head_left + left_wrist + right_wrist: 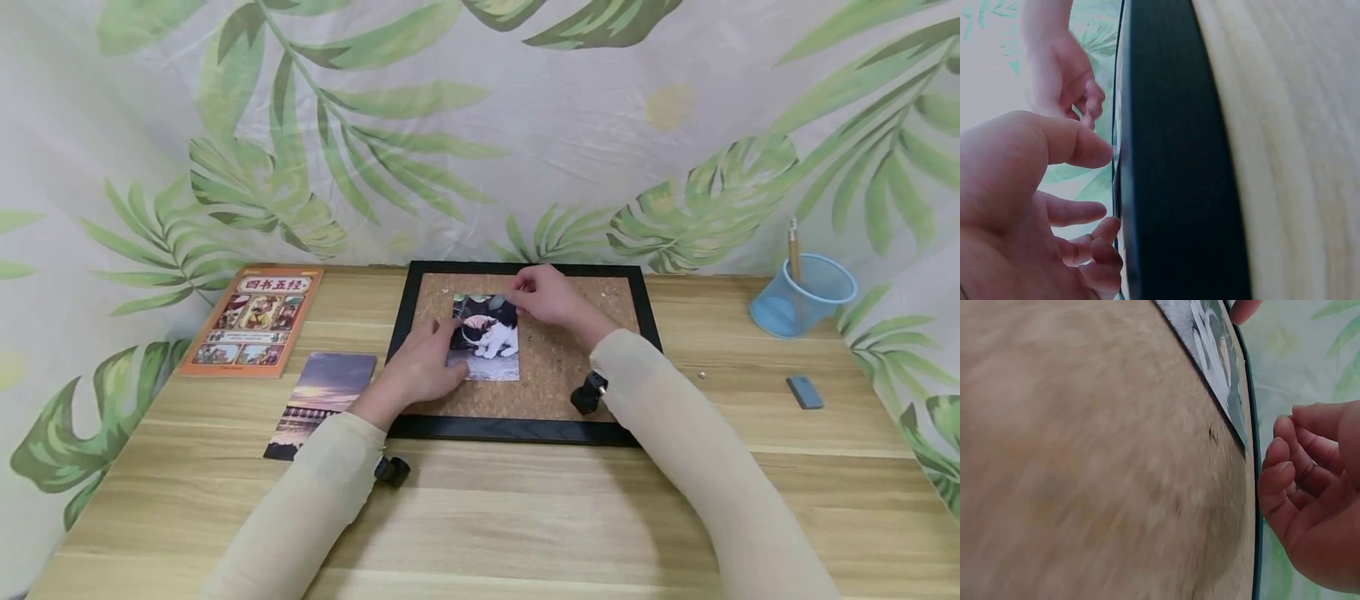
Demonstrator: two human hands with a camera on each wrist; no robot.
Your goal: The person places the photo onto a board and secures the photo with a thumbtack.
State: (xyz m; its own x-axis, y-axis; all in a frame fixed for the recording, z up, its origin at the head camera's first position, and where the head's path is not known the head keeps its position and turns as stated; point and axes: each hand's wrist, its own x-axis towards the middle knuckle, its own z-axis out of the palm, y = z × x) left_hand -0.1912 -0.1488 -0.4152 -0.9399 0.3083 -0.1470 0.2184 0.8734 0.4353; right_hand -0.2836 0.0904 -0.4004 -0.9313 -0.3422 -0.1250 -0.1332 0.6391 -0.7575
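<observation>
A cat photo (491, 342) lies on the cork board (558, 358), which has a black frame (517, 430). My left hand (427, 362) rests at the photo's left side, thumb and fingers spread over its edge. Above the photo's upper right corner is my right hand (551, 296), its thumb and forefinger tips brought together and the other fingers curled. In the right wrist view that hand (1316, 481) stands just off the board; anything tiny between its fingertips cannot be made out. Small clear pins (606, 293) show near the board's upper right.
Left of the board lie a sunset photo (322, 400) and an orange book (255, 321). To the right, a small shiny pin (702, 375) and a blue-grey eraser-like block (805, 392) lie on the table (525, 508). A blue mesh pencil cup (780, 304) stands farther back, against a leaf-patterned cloth (420, 167).
</observation>
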